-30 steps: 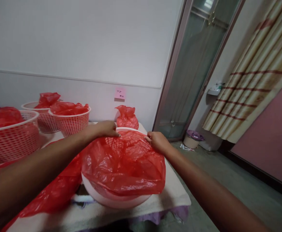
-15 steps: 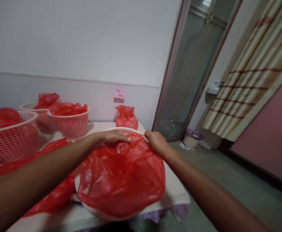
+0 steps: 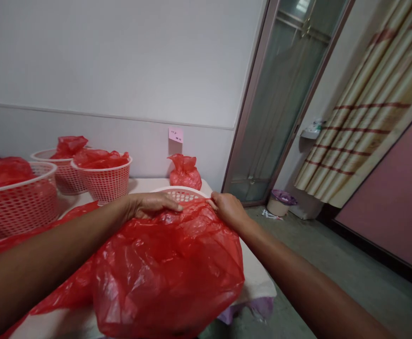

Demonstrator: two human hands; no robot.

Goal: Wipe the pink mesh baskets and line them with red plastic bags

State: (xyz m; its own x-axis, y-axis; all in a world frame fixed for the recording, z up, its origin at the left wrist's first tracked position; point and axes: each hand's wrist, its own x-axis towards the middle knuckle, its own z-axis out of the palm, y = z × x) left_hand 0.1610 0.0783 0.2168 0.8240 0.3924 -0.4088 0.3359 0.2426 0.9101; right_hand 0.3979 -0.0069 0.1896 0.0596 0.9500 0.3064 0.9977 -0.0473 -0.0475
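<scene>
Red plastic bag [image 3: 167, 282] drawn nearer over white basket [image 3: 183, 189], right hand [image 3: 227, 209] pinching bag's far edge, left hand [image 3: 152, 205] touching, grip unclear

Only one sign in view: pink note [image 3: 175, 135] on the white wall [image 3: 121, 61], below the horizontal trim [image 3: 121, 116], straight above the small red bag [image 3: 185, 173] with the gathered top. Dark handwriting on it, two lines. Upper line sits left to middle, lower one is shorter and set toward the right edge. Strokes too small and blurred to read, can't confirm any digit or character. Also a green mark on the white pack [image 3: 312, 128] on the wall shelf [image 3: 309, 135], right of the glass door [image 3: 280, 117]; can't tell if it's text. No number, word or brand legible
</scene>
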